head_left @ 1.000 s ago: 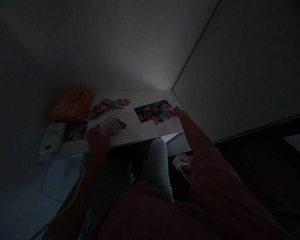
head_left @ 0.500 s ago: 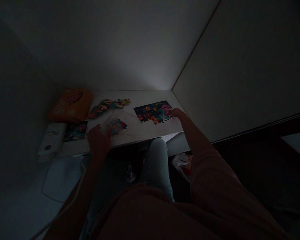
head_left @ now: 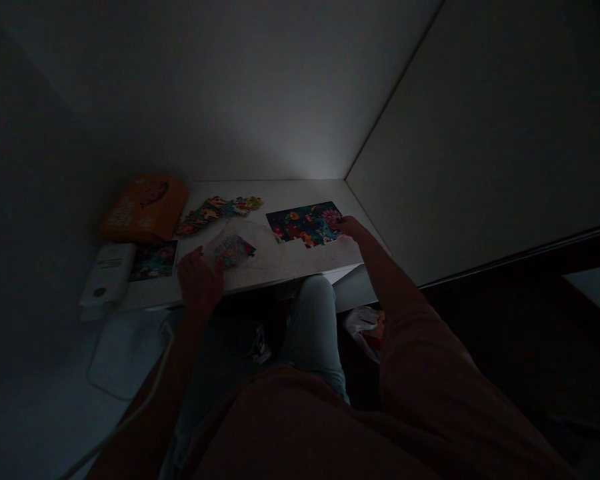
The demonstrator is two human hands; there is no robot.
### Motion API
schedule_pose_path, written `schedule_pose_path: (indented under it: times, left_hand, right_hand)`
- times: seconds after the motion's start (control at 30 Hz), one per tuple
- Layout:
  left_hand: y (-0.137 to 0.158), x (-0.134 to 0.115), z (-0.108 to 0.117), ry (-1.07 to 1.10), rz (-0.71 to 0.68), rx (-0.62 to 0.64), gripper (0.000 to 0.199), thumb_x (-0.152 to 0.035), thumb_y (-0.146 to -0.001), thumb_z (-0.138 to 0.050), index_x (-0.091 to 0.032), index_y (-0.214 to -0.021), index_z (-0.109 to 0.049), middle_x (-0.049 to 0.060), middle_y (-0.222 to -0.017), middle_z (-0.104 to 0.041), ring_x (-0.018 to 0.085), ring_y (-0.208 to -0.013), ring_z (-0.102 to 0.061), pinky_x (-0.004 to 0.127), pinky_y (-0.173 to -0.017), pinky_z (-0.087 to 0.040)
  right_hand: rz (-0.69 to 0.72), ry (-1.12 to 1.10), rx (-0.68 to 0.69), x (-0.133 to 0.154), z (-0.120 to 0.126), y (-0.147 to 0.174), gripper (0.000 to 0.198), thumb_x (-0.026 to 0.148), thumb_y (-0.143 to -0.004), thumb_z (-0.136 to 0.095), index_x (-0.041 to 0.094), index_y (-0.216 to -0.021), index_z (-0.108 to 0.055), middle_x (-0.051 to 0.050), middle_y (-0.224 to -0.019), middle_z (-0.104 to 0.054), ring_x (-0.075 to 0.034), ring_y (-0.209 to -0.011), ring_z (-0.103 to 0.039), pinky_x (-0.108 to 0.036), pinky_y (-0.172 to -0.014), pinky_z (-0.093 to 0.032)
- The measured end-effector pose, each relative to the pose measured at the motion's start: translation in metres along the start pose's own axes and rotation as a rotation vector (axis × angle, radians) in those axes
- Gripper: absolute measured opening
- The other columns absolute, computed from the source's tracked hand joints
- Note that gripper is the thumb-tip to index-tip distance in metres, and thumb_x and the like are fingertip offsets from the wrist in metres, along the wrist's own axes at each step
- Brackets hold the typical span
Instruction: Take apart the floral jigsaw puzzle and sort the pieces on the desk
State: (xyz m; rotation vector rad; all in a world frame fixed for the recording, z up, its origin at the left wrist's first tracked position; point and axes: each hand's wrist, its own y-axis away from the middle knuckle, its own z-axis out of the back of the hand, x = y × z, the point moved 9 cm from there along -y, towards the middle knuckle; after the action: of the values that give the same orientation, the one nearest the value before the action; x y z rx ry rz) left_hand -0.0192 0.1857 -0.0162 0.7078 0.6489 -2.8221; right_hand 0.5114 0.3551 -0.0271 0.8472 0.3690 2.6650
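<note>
A partly assembled jigsaw puzzle (head_left: pixel 300 220) with a dark, colourful picture lies on the white table (head_left: pixel 280 267), its lower edge jagged. At its right edge is my right hand (head_left: pixel 350 227), fingers drawn together and pointing down at the pieces. Whatever they pinch is too dark and small to make out. Near the front edge rests my left hand (head_left: pixel 200 280), thumb and fingers apart. Beside its fingertips lies a clear plastic bag (head_left: pixel 233 250) with puzzle pieces in it. Loose puzzle pieces (head_left: pixel 215 210) form a long heap behind the bag.
An orange package (head_left: pixel 145 210) stands at the back left. Before it lie a dark picture card (head_left: pixel 153 260) and a white box-like device (head_left: pixel 109 273) with a cable. Walls close off the back and right. A plastic carrier bag (head_left: pixel 364 327) sits below the table.
My right hand has shifted very slightly at the puzzle's right edge. My left hand stays beside the plastic bag. The whole view has moved a little.
</note>
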Motion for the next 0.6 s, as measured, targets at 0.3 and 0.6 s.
schedule_pose_path:
  times: [0.3, 0.6]
  left_hand:
    - [0.002, -0.006, 0.005, 0.032, 0.001, 0.002, 0.066, -0.056, -0.117, -0.052, -0.009, -0.164, -0.054, 0.034, -0.159, -0.066, 0.050, -0.161, -0.060, 0.076, -0.138, -0.053]
    - [0.000, -0.003, 0.004, 0.037, 0.017, 0.013, 0.065, -0.057, -0.117, -0.054, -0.010, -0.162, -0.055, 0.034, -0.160, -0.067, 0.051, -0.161, -0.061, 0.076, -0.136, -0.055]
  right_hand:
    - [0.105, -0.057, -0.088, 0.008, 0.017, 0.009, 0.033, 0.041, -0.119, -0.077, 0.013, -0.136, -0.085, -0.013, -0.129, -0.090, -0.024, -0.111, -0.087, -0.038, -0.099, -0.071]
    - [0.192, 0.246, -0.049, 0.031, -0.007, 0.012, 0.048, 0.052, -0.093, -0.103, 0.019, -0.125, -0.090, -0.016, -0.121, -0.091, -0.036, -0.128, -0.084, -0.041, -0.109, -0.067]
